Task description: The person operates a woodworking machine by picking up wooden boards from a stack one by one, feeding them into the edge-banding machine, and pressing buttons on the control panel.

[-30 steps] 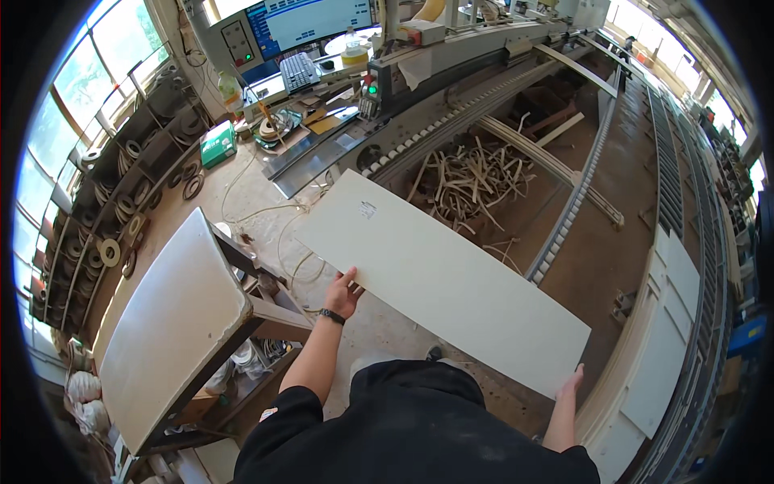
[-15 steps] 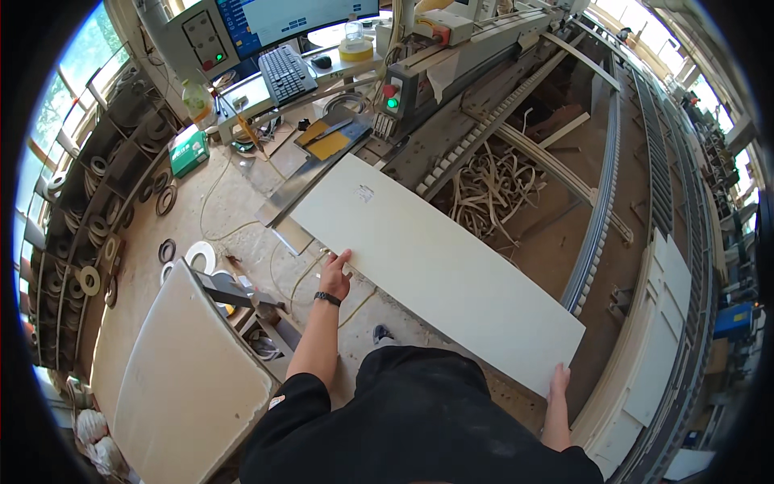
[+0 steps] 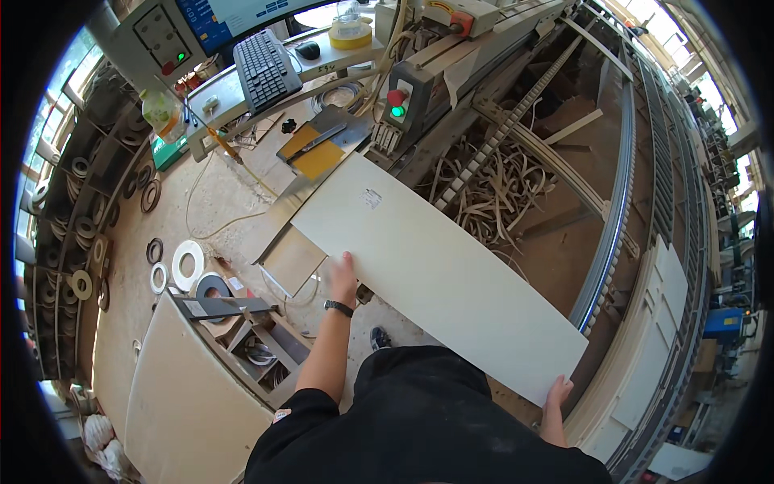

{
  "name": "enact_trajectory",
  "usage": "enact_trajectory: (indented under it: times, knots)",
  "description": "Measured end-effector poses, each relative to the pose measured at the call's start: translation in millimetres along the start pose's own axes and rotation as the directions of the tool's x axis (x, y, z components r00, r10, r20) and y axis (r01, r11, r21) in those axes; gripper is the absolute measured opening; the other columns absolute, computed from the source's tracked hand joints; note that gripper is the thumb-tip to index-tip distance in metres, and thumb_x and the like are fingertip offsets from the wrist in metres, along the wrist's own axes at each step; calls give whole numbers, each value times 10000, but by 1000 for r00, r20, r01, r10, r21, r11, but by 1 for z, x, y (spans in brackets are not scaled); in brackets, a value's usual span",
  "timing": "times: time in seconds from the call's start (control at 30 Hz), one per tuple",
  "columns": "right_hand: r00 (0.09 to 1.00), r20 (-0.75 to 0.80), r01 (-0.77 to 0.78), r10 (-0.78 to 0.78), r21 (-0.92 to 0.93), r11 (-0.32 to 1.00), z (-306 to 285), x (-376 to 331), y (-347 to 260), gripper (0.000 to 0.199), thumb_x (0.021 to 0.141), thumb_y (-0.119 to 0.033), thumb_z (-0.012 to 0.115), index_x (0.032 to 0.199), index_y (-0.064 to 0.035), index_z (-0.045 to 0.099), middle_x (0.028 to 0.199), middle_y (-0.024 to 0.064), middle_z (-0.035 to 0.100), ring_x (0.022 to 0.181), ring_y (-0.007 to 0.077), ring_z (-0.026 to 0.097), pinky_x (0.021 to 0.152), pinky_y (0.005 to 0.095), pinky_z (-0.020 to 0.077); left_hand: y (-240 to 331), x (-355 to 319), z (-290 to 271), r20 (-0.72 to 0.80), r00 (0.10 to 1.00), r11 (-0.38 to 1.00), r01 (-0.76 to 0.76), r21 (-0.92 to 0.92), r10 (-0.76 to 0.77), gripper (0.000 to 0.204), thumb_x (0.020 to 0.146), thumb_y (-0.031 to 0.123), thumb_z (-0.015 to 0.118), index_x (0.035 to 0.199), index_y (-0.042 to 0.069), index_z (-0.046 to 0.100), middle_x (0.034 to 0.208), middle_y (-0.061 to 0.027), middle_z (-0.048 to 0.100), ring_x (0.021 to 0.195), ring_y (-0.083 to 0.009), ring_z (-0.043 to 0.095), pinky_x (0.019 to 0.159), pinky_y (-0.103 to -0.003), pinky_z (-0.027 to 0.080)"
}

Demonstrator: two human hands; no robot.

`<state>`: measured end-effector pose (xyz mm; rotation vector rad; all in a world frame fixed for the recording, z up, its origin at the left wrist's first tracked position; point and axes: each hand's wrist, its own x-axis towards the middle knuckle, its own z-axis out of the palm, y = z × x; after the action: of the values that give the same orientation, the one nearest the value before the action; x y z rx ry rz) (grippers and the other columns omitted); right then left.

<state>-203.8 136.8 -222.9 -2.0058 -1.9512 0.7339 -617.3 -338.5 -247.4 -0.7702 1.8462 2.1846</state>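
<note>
The white rectangular panel [image 3: 451,286] lies at an angle in front of the person, its far left end at the metal ledge [image 3: 294,200] of the machine and its near right corner beside the person's right side; whether the ledge bears any of its weight cannot be told. A small printed label [image 3: 372,198] is on its upper face near the far end. The left hand [image 3: 342,281], below a dark wristband [image 3: 339,307], is at the near long edge with its thumb against the panel; its fingers are blurred, so their closure cannot be determined. The right hand [image 3: 559,392] pinches the near right corner, fingers curled at the short edge. Beyond the panel, a heap of curled strips [image 3: 504,194] lies between machine rails. A control box [image 3: 401,105] carries a red button and a lit green one. A black keyboard [image 3: 266,71] and mouse [image 3: 308,50] are on the surface [image 3: 326,66] under the monitor [image 3: 242,18]. Stacked pale panels [image 3: 637,355] stand at right; a white roll [image 3: 188,264] is on the floor at left.
</note>
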Motion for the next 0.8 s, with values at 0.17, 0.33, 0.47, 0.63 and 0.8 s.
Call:
enact_trajectory:
  times: [0.17,0.33,0.47,0.63,0.8]
  knots:
    - [999,37,-28,31,-80,996,7,19,-42,499,942,-350,439,1280,18,442,1214,274,552,1089,433,541,939,450,434,3,26,37,-159,986,997,53,65,-42,452,953,401,526,858,-40,547,738,-54,520,641,-125,484,564,-268,417]
    - [999,9,-40,42,-141,989,25,79,-60,489,945,-358,424,1269,5,467,1222,269,557,1094,440,537,941,463,428,2,62,81,-162,986,989,59,138,-37,486,946,427,520,809,-38,556,726,-58,520,642,-136,491,567,-274,418]
    - [999,-32,7,-11,-114,993,39,119,-78,494,947,-388,398,1217,8,517,1196,260,582,1075,448,544,931,476,426,2,91,116,-130,987,980,112,165,-91,513,938,438,525,830,-62,573,753,-83,551,654,-145,502,585,-283,430]
    - [994,3,108,-109,-114,988,38,135,-80,493,954,-382,387,1222,10,514,1194,260,585,1064,450,551,918,480,431,23,109,181,-90,995,981,50,188,-33,552,939,437,518,886,-108,590,817,-124,595,674,-173,536,606,-301,452]
    - [972,59,232,-227,-102,967,36,141,-90,483,965,-355,383,1261,14,483,1206,265,576,1057,449,558,901,481,442,28,138,232,-79,996,992,-22,123,32,574,943,432,491,985,-133,586,872,-159,627,689,-210,572,613,-314,476]
